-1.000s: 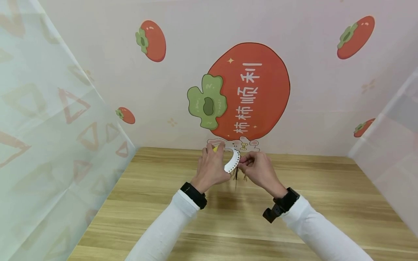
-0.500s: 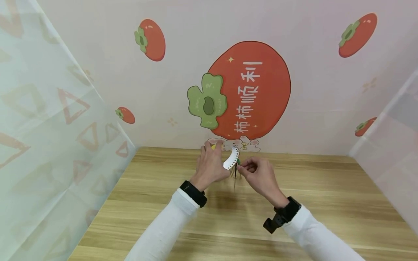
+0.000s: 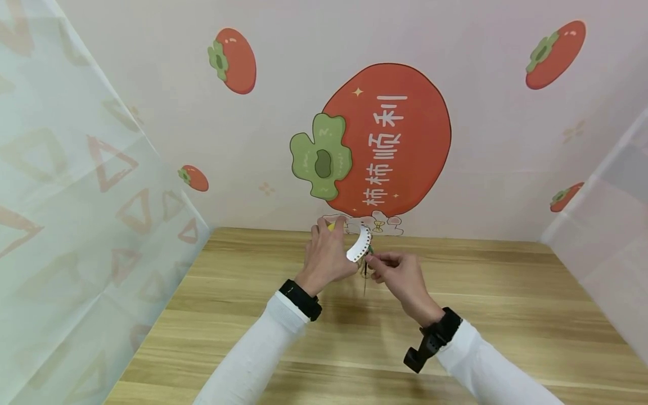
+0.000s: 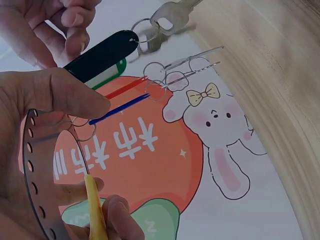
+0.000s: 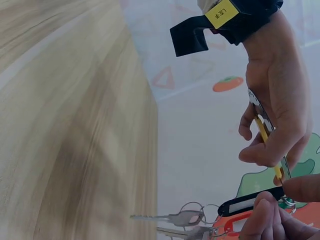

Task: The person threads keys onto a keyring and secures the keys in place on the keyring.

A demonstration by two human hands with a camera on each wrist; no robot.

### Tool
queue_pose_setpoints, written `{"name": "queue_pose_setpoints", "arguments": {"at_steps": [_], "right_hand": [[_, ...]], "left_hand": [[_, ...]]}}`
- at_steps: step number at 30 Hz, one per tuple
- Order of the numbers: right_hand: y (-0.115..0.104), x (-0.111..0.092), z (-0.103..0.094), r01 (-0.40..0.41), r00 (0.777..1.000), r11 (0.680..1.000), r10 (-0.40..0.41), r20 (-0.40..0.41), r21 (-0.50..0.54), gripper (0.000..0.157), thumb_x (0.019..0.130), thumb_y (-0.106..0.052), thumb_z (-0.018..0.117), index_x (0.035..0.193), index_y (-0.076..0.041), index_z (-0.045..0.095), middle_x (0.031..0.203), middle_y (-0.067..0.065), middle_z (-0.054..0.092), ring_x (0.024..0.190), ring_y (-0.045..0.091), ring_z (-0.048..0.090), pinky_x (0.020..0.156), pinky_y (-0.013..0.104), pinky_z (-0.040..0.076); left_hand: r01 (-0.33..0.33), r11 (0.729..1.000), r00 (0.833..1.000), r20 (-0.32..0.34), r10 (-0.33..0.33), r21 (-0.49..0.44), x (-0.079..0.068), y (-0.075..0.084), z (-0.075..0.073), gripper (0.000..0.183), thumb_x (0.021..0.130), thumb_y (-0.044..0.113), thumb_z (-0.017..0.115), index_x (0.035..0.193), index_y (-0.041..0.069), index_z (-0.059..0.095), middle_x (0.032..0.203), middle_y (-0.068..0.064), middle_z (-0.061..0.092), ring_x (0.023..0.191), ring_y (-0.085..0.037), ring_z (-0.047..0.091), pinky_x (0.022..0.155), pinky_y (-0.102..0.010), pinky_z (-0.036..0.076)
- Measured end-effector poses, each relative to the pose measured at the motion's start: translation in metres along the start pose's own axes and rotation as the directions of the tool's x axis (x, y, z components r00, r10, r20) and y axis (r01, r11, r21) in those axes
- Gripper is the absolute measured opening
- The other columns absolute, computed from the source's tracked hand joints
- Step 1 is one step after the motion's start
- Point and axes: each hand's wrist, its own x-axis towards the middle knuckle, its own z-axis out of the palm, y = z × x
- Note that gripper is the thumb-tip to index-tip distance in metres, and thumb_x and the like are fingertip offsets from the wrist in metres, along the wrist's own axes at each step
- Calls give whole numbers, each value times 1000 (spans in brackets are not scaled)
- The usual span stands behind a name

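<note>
In the head view my left hand (image 3: 326,259) grips a white curved plate (image 3: 359,246) with a row of holes along its outer edge. A yellow tapered piece (image 4: 94,205) with a thin metal wire is inside the plate's curve, by my left fingers. My right hand (image 3: 402,281) pinches a black key tag (image 5: 250,202) near its end, close to the plate's edge. Below the black tag in the left wrist view hang a green key tag (image 4: 116,69), a red tag (image 4: 125,90) and a blue tag (image 4: 120,108). Several metal keys (image 4: 172,17) dangle from the rings.
The wood-grain table (image 3: 283,349) lies under both hands. Behind it stands a pale backdrop (image 3: 486,169) with printed persimmons and a rabbit, close beyond the plate. Side panels (image 3: 101,197) flank the table. Each wrist wears a black band (image 3: 301,301).
My right hand has moved slightly down from the plate's edge, and a green tag now shows beside its fingers. The plate has turned a little in my left hand, which otherwise stays in place.
</note>
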Motion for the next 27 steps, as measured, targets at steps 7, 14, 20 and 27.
{"name": "queue_pose_setpoints", "arguments": {"at_steps": [7,14,20,27], "right_hand": [[-1,2,-2,5,1000,1000,-5,-16,19,23,96,-15,72,108,5,74,98,20,72,74,21,68,69,30,58],[1,4,-5,65,998,998,-65,-9,-7,19,95,-11,71,105,4,75,96,16,73,77,27,69,69,32,59],[3,5,-8,245,967,949,-254,-18,-199,13,93,-12,74,98,-1,79,86,10,74,73,24,68,63,28,55],[4,7,-9,475,851,775,-525,-7,-417,4,85,-3,77,88,-1,79,75,3,72,65,14,66,59,24,53]], "left_hand": [[-9,1000,1000,10,9,-10,-1,0,-1,92,63,20,86,147,11,48,127,-25,45,98,-34,48,62,-40,47],[-10,1000,1000,14,10,6,-1,0,0,93,64,21,87,147,12,47,133,-27,44,102,-36,49,64,-42,49],[-21,1000,1000,11,21,0,-3,0,0,91,64,21,86,146,11,48,134,-27,44,103,-37,50,64,-43,50],[-26,1000,1000,0,26,-3,-4,1,0,90,63,20,86,145,11,49,134,-27,44,103,-37,50,63,-44,51]]}}
